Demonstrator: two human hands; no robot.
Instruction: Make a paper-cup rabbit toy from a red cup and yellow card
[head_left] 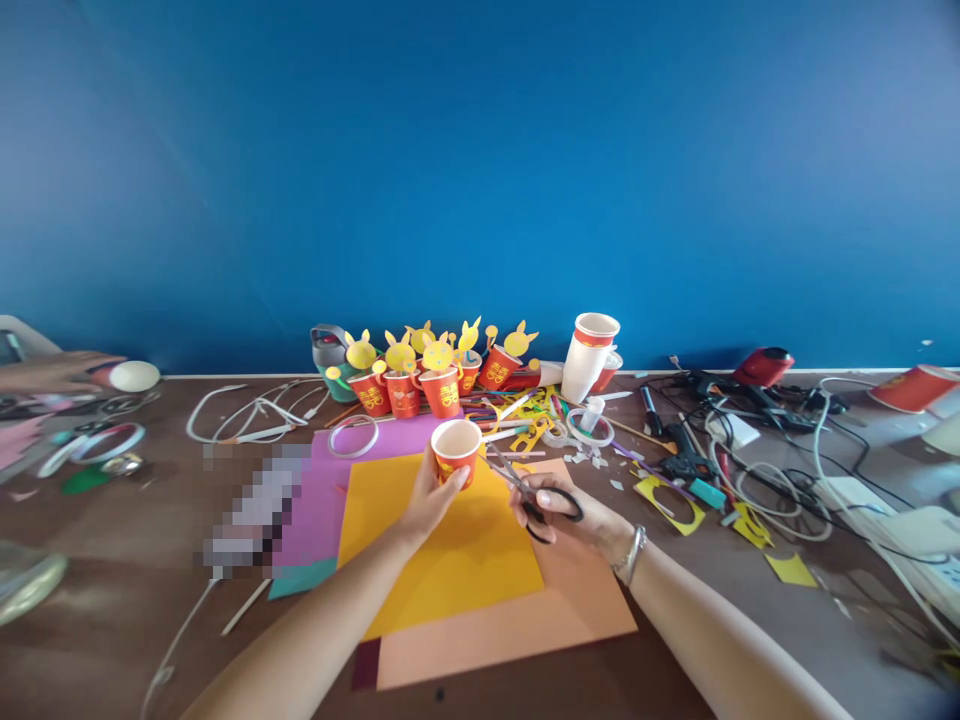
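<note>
Red paper cup (456, 452) in left hand (431, 500), scissors (525, 490) in right hand (551, 515), above yellow card (442, 565).

Left hand closed firmly round the cup's lower wall, rim up, just clear of the card. Right hand closed on the black scissor loops, blades slightly apart and pointing toward the cup; contact with the cup wall hard to tell from this angle. Scissors-to-cup step, by the look of it; next move calls for a steady left grip and careful blade placement. Beyond the pink card (337, 505), a row of red cups with yellow rabbit ears (442, 390) on the tabletop (112, 600). At far left, another person's hand (52, 372).
</note>
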